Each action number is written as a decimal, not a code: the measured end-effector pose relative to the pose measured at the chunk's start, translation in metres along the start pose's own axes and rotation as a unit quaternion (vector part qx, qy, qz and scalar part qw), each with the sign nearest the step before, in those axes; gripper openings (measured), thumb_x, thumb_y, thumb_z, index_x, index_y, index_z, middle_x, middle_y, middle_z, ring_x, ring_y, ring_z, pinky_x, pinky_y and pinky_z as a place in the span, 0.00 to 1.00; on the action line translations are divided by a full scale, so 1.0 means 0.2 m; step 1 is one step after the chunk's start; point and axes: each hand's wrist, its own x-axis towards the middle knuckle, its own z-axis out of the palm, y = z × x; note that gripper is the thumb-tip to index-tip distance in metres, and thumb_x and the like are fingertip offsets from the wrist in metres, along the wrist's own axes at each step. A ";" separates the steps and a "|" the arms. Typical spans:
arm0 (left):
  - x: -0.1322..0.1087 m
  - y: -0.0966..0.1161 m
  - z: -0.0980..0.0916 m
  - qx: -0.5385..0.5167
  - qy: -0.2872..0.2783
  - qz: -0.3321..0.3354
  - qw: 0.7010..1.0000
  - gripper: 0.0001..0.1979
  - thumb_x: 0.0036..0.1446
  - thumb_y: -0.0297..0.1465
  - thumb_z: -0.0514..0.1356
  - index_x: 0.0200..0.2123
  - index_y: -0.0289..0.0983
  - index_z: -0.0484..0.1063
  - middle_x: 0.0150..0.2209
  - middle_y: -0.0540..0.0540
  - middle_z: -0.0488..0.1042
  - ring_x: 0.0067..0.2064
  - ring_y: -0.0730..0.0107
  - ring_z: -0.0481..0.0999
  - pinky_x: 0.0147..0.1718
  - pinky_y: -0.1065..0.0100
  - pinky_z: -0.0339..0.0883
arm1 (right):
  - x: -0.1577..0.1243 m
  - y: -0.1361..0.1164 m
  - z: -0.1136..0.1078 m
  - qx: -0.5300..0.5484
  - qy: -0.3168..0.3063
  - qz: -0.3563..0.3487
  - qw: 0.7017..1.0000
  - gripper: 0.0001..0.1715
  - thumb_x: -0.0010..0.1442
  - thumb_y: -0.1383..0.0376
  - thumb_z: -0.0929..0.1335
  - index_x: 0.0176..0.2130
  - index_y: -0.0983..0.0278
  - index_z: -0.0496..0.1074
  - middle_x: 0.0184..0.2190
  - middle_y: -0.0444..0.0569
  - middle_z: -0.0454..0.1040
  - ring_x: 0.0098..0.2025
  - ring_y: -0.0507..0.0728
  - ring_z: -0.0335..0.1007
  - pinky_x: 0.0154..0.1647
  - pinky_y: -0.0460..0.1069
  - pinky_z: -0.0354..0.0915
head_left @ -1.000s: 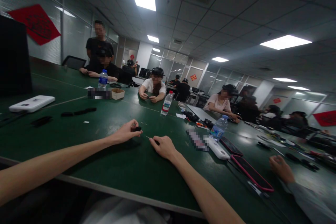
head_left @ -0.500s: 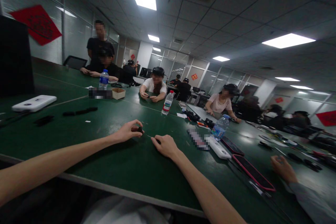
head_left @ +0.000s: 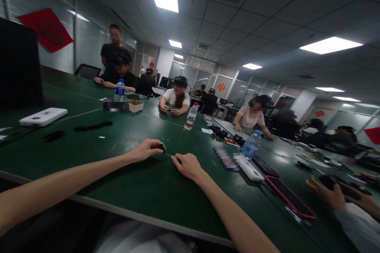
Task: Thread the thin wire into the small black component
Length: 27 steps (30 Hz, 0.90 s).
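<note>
The left hand (head_left: pixel 147 151) pinches a small dark piece (head_left: pixel 162 148) between thumb and fingers, low over the near middle of the green table (head_left: pixel 142 195); whether the piece touches the surface I cannot tell. Just to its right, the right hand (head_left: pixel 187 165) pinches a thin rod (head_left: pixel 168 154) between thumb and forefinger, its tip pointing left toward the piece; whether the two meet is too small to make out. To work well here, I judge, the left pinch needs to be firm, with fingertips clear of the rod's tip, while the right hand does best braced low, guiding the rod in small, light movements. Of the containers, a red-capped bottle (head_left: pixel 190 116) stands upright beyond the hands and looks to hold clear liquid. A blue-capped bottle (head_left: pixel 119 91) stands at far left and a larger bottle (head_left: pixel 251 146) to the right, their fill unclear. Near the far-left one sits a pale box (head_left: pixel 135 106), its contents indistinct.
</note>
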 end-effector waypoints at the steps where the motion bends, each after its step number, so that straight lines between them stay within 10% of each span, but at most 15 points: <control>1: 0.00 0.00 0.00 0.000 -0.001 0.002 1.000 0.13 0.54 0.34 0.62 0.42 0.35 0.75 0.42 0.44 0.78 0.44 0.61 0.76 0.46 0.61 0.69 | 0.00 0.00 0.00 0.002 -0.001 -0.002 1.000 0.31 0.70 0.49 0.51 0.37 0.60 0.74 0.31 0.47 0.78 0.32 0.54 0.74 0.36 0.45 0.61; 27: 0.01 -0.04 0.04 0.017 0.035 -0.026 0.999 0.14 0.55 0.39 0.60 0.35 0.34 0.75 0.32 0.45 0.79 0.35 0.62 0.77 0.38 0.66 0.69 | 0.04 -0.04 0.02 -0.004 -0.035 0.029 0.999 0.35 0.70 0.47 0.49 0.39 0.61 0.74 0.34 0.50 0.78 0.35 0.56 0.74 0.38 0.47 0.62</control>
